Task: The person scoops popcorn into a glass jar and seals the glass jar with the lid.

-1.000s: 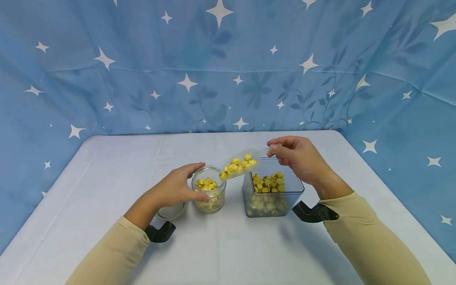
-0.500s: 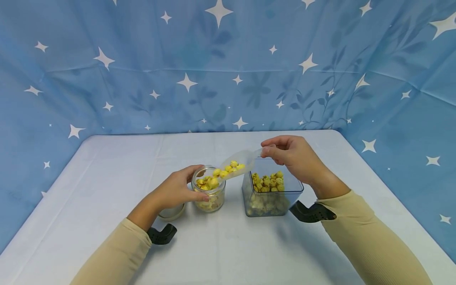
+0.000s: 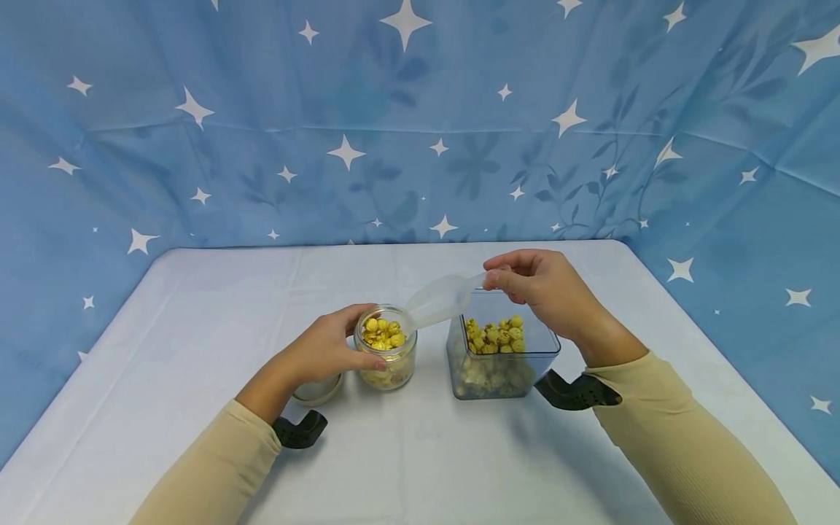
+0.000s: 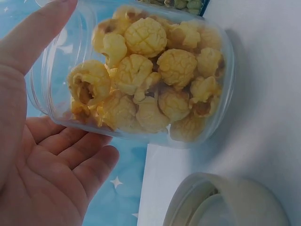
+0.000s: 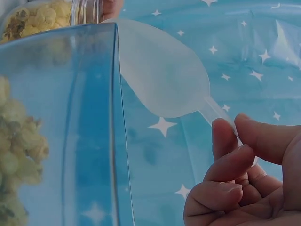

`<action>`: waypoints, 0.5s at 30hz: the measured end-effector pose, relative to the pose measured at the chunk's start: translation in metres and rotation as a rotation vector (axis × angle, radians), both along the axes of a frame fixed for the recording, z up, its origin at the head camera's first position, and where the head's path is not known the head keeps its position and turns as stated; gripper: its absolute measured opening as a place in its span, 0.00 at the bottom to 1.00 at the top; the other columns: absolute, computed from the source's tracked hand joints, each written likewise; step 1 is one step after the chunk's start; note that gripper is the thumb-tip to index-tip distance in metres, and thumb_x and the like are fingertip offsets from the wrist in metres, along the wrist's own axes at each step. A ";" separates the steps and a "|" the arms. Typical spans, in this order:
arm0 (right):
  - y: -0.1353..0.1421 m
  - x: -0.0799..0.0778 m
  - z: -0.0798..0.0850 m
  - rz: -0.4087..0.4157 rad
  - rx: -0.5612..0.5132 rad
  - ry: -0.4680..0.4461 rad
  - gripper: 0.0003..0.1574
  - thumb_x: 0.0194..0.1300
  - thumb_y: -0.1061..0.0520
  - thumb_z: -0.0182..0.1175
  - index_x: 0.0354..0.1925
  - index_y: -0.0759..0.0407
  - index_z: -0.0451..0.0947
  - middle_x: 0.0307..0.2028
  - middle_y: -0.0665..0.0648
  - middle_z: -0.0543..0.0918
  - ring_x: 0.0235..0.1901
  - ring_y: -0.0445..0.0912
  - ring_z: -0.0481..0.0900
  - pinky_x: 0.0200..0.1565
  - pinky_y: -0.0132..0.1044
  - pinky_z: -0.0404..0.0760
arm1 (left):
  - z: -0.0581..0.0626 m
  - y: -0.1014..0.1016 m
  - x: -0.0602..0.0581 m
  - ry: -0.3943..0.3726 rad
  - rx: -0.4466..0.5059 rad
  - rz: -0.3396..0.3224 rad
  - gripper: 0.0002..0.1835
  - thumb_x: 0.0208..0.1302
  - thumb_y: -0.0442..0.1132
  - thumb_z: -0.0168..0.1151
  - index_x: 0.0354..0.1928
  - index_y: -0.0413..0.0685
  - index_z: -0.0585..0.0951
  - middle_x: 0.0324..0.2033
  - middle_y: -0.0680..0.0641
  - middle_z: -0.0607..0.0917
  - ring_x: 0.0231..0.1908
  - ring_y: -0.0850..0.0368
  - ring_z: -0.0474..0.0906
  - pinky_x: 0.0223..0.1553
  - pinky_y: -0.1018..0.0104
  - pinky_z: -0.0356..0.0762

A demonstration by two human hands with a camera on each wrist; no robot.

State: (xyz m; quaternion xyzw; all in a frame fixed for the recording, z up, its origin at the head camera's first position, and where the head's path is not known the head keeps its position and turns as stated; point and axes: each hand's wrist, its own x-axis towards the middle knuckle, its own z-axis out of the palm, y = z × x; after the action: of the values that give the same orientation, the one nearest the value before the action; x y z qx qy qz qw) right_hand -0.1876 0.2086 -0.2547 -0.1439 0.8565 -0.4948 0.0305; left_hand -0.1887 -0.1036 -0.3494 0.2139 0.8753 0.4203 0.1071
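My left hand grips a clear jar near its rim, thumb in front and fingers behind. Yellow popcorn fills much of the jar, as the left wrist view shows. Between thumb and fingers, my right hand pinches the thin handle of a translucent scoop. The scoop tilts down to the left, its tip at the jar's mouth, and its bowl holds no popcorn. Below the right hand stands a bluish clear square container with more popcorn inside.
A round pale lid lies on the table just left of the jar, partly behind the left hand in the head view. The white tabletop ends at a blue star-patterned curtain.
The scoop has moved left to the jar and its popcorn has slid out into the jar. The left hand still holds the jar in place.
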 end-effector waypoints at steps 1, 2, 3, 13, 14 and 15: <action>0.001 0.000 0.000 0.000 -0.001 -0.003 0.22 0.60 0.45 0.57 0.45 0.59 0.77 0.36 0.57 0.80 0.29 0.51 0.68 0.29 0.40 0.67 | 0.000 0.000 0.000 -0.004 0.004 0.000 0.48 0.36 0.62 0.71 0.62 0.58 0.63 0.56 0.52 0.71 0.58 0.56 0.64 0.57 0.54 0.61; 0.003 0.000 0.000 0.002 -0.011 -0.004 0.22 0.61 0.45 0.57 0.45 0.60 0.78 0.36 0.56 0.79 0.28 0.51 0.68 0.29 0.39 0.67 | -0.001 0.000 0.000 -0.007 0.007 0.000 0.48 0.36 0.62 0.71 0.62 0.58 0.63 0.56 0.53 0.70 0.58 0.56 0.64 0.57 0.54 0.61; 0.006 0.001 -0.001 0.009 -0.029 -0.005 0.21 0.61 0.46 0.56 0.44 0.61 0.77 0.36 0.56 0.79 0.28 0.50 0.67 0.30 0.39 0.68 | -0.001 0.000 0.000 -0.011 0.008 0.001 0.49 0.35 0.62 0.70 0.62 0.58 0.63 0.57 0.53 0.70 0.58 0.56 0.64 0.57 0.55 0.61; 0.048 0.010 -0.009 0.136 -0.518 -0.052 0.10 0.65 0.64 0.51 0.41 0.61 0.78 0.30 0.54 0.79 0.24 0.44 0.66 0.24 0.31 0.66 | 0.000 0.000 0.001 -0.035 -0.005 0.026 0.51 0.34 0.64 0.70 0.64 0.57 0.62 0.58 0.55 0.68 0.58 0.56 0.63 0.57 0.55 0.60; 0.052 0.011 -0.011 0.136 -0.532 -0.048 0.10 0.65 0.65 0.50 0.41 0.61 0.78 0.30 0.54 0.79 0.24 0.44 0.66 0.24 0.31 0.66 | 0.000 0.000 0.001 -0.036 -0.004 0.026 0.51 0.34 0.63 0.70 0.64 0.57 0.62 0.58 0.55 0.68 0.58 0.55 0.63 0.57 0.55 0.60; 0.057 0.011 -0.012 0.134 -0.540 -0.044 0.11 0.65 0.65 0.50 0.41 0.61 0.78 0.30 0.54 0.79 0.24 0.44 0.66 0.24 0.31 0.67 | 0.000 0.000 0.001 -0.037 -0.005 0.025 0.51 0.34 0.63 0.70 0.64 0.57 0.62 0.58 0.54 0.68 0.58 0.55 0.63 0.57 0.55 0.60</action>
State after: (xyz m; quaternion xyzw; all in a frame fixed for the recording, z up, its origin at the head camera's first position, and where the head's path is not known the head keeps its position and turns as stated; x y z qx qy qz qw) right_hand -0.1763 0.2652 -0.2670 -0.1926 0.6813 -0.7050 0.0422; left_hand -0.1878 -0.1032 -0.3489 0.1949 0.8767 0.4234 0.1186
